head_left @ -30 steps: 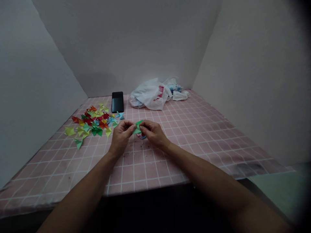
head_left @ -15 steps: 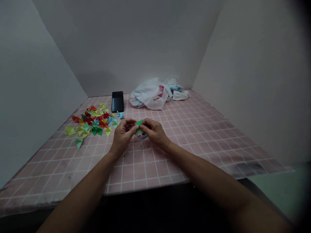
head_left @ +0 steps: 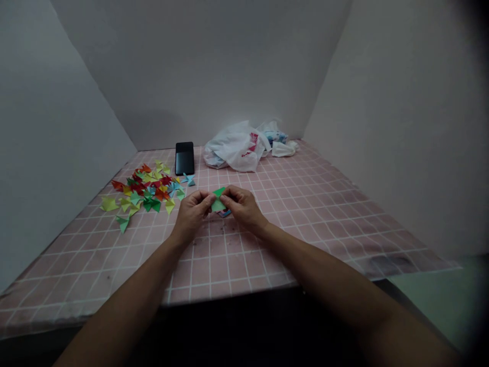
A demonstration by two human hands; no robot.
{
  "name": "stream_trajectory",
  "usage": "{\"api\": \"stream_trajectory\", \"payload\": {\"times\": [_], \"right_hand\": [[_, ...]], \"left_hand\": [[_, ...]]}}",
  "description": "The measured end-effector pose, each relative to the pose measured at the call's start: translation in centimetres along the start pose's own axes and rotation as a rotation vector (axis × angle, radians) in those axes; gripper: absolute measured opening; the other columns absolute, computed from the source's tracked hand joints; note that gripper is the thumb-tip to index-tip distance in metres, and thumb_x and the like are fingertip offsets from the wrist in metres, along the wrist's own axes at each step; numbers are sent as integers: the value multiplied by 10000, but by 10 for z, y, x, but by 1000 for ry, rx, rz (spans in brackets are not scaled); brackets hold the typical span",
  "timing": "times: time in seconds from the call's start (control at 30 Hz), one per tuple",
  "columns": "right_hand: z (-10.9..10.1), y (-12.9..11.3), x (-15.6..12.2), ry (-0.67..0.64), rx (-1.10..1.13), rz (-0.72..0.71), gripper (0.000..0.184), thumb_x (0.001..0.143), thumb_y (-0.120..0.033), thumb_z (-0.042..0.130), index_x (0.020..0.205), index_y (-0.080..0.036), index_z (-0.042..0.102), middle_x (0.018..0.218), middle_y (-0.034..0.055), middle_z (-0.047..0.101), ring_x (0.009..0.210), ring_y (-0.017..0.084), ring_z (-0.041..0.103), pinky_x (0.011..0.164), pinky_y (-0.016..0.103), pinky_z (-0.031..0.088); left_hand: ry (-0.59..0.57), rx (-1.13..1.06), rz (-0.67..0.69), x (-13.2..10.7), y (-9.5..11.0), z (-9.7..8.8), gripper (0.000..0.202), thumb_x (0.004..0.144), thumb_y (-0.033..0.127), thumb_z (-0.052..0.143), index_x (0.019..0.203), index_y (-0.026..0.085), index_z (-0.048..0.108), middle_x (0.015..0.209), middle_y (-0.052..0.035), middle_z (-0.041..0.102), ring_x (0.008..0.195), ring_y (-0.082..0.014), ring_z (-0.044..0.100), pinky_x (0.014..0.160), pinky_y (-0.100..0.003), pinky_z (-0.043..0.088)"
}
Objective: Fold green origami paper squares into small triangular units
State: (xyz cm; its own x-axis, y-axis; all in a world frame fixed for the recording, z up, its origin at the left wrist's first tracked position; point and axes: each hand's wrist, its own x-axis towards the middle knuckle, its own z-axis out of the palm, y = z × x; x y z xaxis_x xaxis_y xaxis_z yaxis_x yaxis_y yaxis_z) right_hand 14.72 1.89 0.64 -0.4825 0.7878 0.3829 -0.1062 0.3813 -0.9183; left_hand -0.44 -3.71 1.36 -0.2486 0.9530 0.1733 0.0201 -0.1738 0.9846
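A small piece of green origami paper point(head_left: 218, 205) is held between my two hands above the table, its upper part a brighter green than the lower. My left hand point(head_left: 194, 210) pinches its left edge between thumb and fingers. On the other side, my right hand point(head_left: 241, 205) grips the right edge, thumb in front. Just below the paper, partly hidden by it and my right hand, a small stack of coloured paper point(head_left: 224, 213) lies on the cloth. Left of my hands spreads a heap of folded paper figures point(head_left: 152, 204) in green, yellow, red, orange and blue.
A black phone point(head_left: 185, 159) lies behind the heap. Farther back is a white plastic bag point(head_left: 239, 148) with red print, beside a crumpled blue-and-white packet point(head_left: 277, 136). A pink checked tablecloth point(head_left: 324, 224) covers the table, with pale walls around three sides.
My left thumb and fingers have closed in on the paper's left edge, and more of the green paper's front shows. The right hand has stayed almost still.
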Motion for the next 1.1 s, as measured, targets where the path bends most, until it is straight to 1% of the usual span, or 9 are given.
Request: {"api": "stream_trajectory", "payload": {"times": [0.1,0.17,0.23,0.37,0.5,0.7,0.77,0.9,1.1], "right_hand": [[-1,3,2,9,-20,-13,176,859,-298,599,731,-178,586,700,-17,560,648,118,523,598,248,431],[-1,4,2,-1,-19,2,175,859,-304,595,737,-178,585,698,-16,570,648,121,537,598,249,446],[0,4,2,-12,-32,10,176,860,-299,588,730,-181,572,689,-18,570,643,121,542,593,247,455],[2,5,2,-12,-25,13,196,862,-304,588,714,-191,530,680,-23,542,622,114,531,581,245,460],[2,10,3,-115,124,107,273,882,-436,596,775,-192,540,701,-18,553,588,107,539,552,244,469],[1,7,1,-212,142,115,428,892,-590,583,766,-182,559,660,-13,560,556,105,535,513,235,430],[2,6,0,-209,145,119,427,880,-578,615,727,-188,534,639,-20,553,547,102,529,507,230,423],[4,8,0,-164,115,107,387,873,-480,651,663,-196,493,584,-34,541,521,93,506,494,221,398],[6,11,0,-117,85,119,266,889,-393,600,728,-189,545,649,-17,578,537,103,533,516,235,421]], "left_hand": [[-46,31,-34,-1,3,-1,344,719,486,789,750,166,666,566,50,521,482,-83,414,471,-223,321],[-73,64,-37,-1,3,-1,350,709,484,791,694,166,645,550,48,516,482,-84,412,473,-225,323],[-71,95,-8,-1,4,-2,352,716,465,782,628,170,612,528,47,501,485,-84,406,479,-228,319],[-45,109,35,-2,2,-2,319,733,437,766,629,173,620,520,48,490,489,-88,397,482,-233,309],[-10,102,34,-1,-2,-3,330,733,441,771,624,179,603,523,50,479,490,-91,386,477,-238,299],[18,145,123,0,-5,-5,304,784,401,749,636,183,599,559,40,500,518,-100,407,498,-249,317],[20,169,147,-1,-4,-6,284,802,371,731,635,183,599,566,38,502,525,-101,412,510,-252,326],[13,165,143,-2,-3,-5,262,808,355,712,640,184,605,558,41,501,521,-102,419,520,-253,336],[43,153,142,-2,-4,-1,273,796,371,717,634,185,598,546,42,502,513,-102,410,520,-250,347]]}}
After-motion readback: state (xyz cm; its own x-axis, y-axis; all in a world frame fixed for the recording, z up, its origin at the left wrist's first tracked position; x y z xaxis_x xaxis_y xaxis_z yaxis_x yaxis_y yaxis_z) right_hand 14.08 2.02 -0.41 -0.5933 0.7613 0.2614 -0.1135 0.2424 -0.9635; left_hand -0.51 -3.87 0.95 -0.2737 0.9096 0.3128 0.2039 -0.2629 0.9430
